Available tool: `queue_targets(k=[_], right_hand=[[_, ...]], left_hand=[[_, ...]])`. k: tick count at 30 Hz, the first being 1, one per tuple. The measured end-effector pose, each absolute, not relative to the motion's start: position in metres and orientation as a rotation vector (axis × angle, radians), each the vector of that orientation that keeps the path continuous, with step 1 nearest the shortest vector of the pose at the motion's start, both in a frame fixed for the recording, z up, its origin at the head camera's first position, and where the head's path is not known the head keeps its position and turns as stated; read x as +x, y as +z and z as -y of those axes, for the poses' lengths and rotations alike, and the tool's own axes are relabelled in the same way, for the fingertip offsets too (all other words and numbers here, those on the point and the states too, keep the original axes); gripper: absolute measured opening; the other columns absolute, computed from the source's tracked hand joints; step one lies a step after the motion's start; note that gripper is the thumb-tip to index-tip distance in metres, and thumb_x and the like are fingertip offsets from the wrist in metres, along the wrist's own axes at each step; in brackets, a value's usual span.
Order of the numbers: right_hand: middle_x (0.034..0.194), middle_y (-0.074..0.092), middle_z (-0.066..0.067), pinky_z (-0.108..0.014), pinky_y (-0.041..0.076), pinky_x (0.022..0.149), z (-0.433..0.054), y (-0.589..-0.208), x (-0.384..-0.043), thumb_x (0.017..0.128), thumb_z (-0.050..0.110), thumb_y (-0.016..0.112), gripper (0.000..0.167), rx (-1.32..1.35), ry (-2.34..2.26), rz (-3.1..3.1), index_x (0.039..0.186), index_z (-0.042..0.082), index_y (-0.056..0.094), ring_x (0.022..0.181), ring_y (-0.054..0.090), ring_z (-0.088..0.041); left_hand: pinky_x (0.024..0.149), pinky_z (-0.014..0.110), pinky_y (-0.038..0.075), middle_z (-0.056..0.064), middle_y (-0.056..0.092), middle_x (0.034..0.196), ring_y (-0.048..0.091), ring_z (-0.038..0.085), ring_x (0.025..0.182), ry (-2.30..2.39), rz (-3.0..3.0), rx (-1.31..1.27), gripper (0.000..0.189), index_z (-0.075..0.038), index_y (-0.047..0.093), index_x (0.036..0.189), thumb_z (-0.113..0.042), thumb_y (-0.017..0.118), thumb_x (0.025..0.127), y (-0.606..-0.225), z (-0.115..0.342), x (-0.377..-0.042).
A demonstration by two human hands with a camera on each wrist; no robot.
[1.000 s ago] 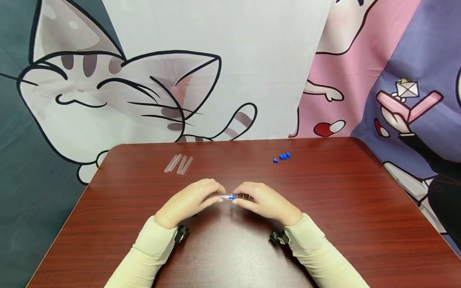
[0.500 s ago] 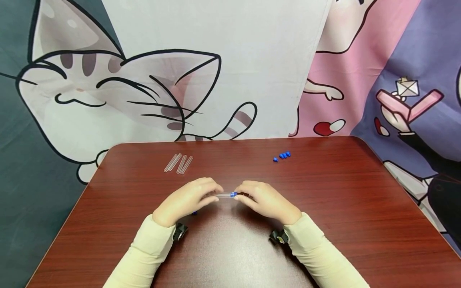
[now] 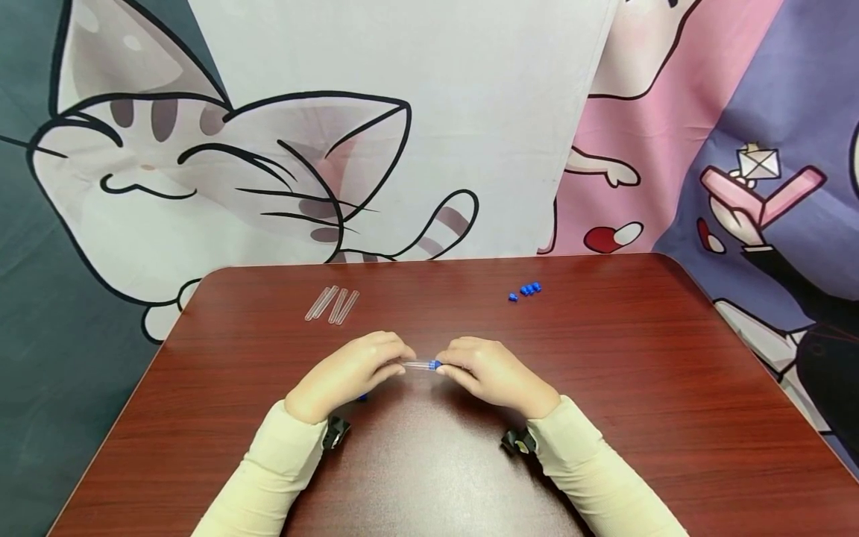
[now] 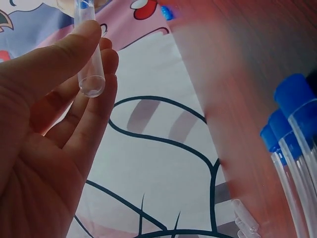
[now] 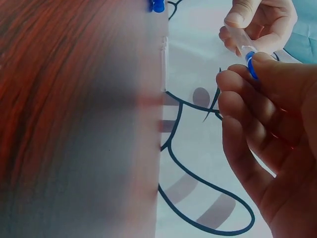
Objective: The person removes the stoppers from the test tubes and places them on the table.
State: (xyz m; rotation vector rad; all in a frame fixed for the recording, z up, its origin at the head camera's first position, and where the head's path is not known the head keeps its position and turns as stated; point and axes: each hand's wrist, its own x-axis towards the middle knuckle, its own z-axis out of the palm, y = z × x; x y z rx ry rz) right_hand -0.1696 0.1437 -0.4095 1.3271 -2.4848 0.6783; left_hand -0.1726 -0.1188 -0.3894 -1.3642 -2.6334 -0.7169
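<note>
Above the middle of the table, my left hand [image 3: 356, 374] holds a clear test tube [image 3: 417, 365] level between thumb and fingers. Its rounded bottom end points back toward the left palm in the left wrist view. A blue cap [image 3: 435, 365] sits at the tube's right end, and my right hand [image 3: 499, 375] pinches this cap between thumb and forefinger. The right wrist view shows the cap [image 5: 251, 65] partly covered by the right thumb, with the other right fingers loosely bent below.
Several clear tubes [image 3: 332, 305] lie at the back left of the table. Loose blue caps [image 3: 530, 289] lie at the back right. Several tubes with blue caps [image 4: 292, 119] are close by the left wrist, mostly hidden by the arm in the head view. A printed cloth [image 3: 510, 134] hangs behind.
My left hand has shifted slightly left and more of the tube shows between the hands. The right fingers stay at the cap. The things on the table have not moved.
</note>
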Motion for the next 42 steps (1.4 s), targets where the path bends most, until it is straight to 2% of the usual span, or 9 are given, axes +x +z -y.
queue_targets(k=[17, 29, 42], right_hand=[[0.082, 0.058, 0.006, -0.025, 0.049, 0.068, -0.146, -0.413, -0.173, 0.097, 0.016, 0.069, 0.007, 1.405, 0.672, 2.458, 0.099, 0.013, 0.075, 0.076, 0.053, -0.009], [0.069, 0.055, 0.008, -0.019, 0.04, 0.055, -0.142, -0.415, -0.169, 0.09, 0.018, 0.073, 0.006, 1.256, 0.658, 2.36, 0.087, 0.015, 0.078, 0.063, 0.045, -0.007], [0.07, 0.059, 0.008, -0.021, 0.043, 0.052, -0.136, -0.419, -0.166, 0.087, 0.019, 0.074, 0.007, 1.138, 0.627, 2.344, 0.084, 0.014, 0.079, 0.062, 0.049, -0.007]], left_hand=[[0.088, 0.028, 0.052, -0.004, 0.067, 0.102, 0.061, 0.012, 0.097, -0.682, 2.619, -1.402, 0.015, -0.011, 0.072, 0.108, -0.007, 0.072, 0.094, -0.392, 0.119, -0.172], [0.086, 0.028, 0.053, -0.003, 0.067, 0.1, 0.062, 0.012, 0.095, -0.649, 2.599, -1.374, 0.015, -0.011, 0.073, 0.107, -0.008, 0.073, 0.093, -0.39, 0.117, -0.172], [0.086, 0.031, 0.053, 0.0, 0.067, 0.101, 0.062, 0.016, 0.095, -0.639, 2.633, -1.339, 0.013, -0.008, 0.071, 0.106, -0.007, 0.073, 0.093, -0.393, 0.114, -0.172]])
